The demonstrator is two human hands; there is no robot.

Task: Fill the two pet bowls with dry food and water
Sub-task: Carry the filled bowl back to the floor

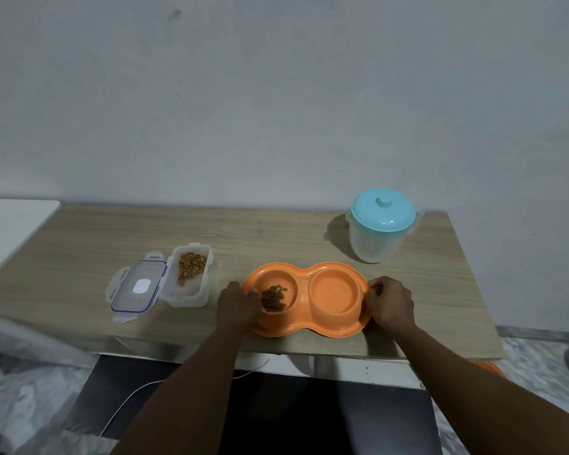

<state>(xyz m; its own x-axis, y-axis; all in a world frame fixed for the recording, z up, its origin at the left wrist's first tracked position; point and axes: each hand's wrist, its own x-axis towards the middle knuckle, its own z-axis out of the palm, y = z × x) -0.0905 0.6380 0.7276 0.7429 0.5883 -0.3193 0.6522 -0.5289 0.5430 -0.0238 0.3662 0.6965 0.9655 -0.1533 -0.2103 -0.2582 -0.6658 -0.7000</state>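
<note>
An orange double pet bowl (304,274) sits near the front edge of the wooden table (250,234). Brown dry food (273,298) lies in its left cup; its right cup (335,292) looks bare inside. My left hand (239,305) grips the dish's left rim, and my right hand (390,302) grips its right rim. To the left stands an uncovered clear food container (191,277) with kibble in it, its lid (138,289) lying beside it. A clear pitcher with a light blue lid (380,224) stands at the back right.
A white surface (14,224) adjoins the table on the left. A pale wall rises right behind the table. Below the front edge are a dark mat, a white cable (128,399) and patterned floor. Something orange (488,367) lies under the table's right corner.
</note>
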